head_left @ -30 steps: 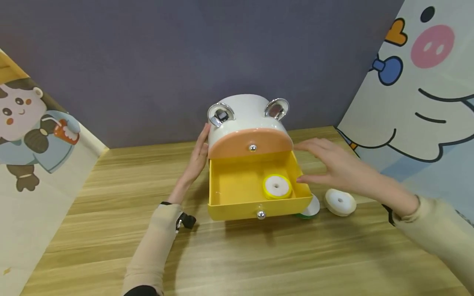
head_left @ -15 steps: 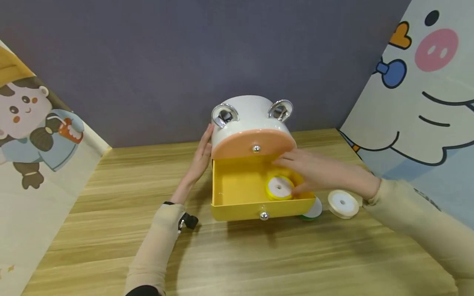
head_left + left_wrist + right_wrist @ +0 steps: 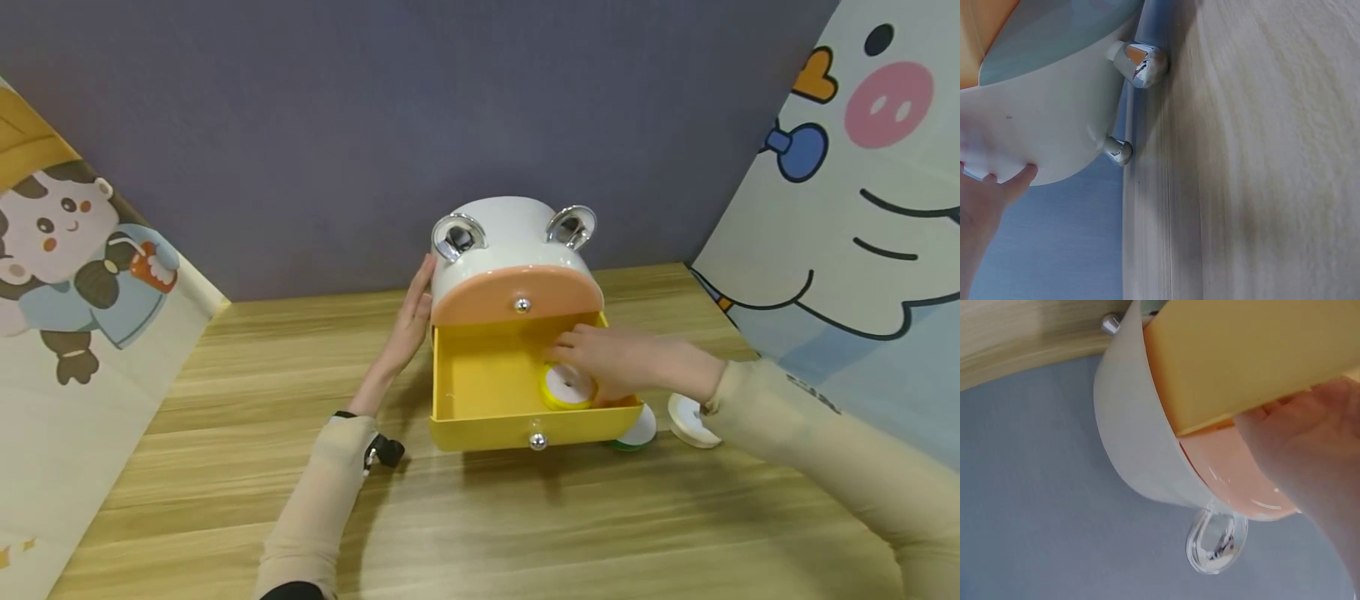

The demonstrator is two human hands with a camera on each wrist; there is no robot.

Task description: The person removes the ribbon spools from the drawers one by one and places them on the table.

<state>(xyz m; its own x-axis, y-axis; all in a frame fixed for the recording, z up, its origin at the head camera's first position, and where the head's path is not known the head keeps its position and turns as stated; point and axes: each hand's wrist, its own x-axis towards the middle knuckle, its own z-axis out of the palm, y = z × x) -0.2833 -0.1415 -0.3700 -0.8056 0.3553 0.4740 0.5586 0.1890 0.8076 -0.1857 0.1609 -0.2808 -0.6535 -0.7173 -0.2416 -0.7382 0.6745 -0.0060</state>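
A white animal-shaped storage box [image 3: 517, 229] with silver ears stands on the table, its yellow lower drawer [image 3: 480, 375] pulled out. In the drawer's right part lies a yellow spool [image 3: 567, 388] with a white face and a centre hole. My right hand [image 3: 626, 358] reaches over the drawer's right wall, fingers at the spool's far edge and thumb at its right side, gripping it. The right wrist view shows that hand [image 3: 1310, 437] bent over the drawer wall, fingertips hidden. Against the box's left side rests my left hand [image 3: 408, 321], fingers extended; its fingertips touch the white shell in the left wrist view.
A green-edged spool [image 3: 639, 429] shows partly beneath the drawer's right front corner. Further right is a cream spool [image 3: 690, 421], partly covered by the right sleeve. The peach upper drawer [image 3: 517, 292] is closed. A dark wall [image 3: 300, 167] rises behind the wooden table [image 3: 225, 467].
From beside the drawer, my right hand has moved left and down into it, its fingers closing about the yellow spool. My left hand stays at the box's side. The head view has shifted slightly.
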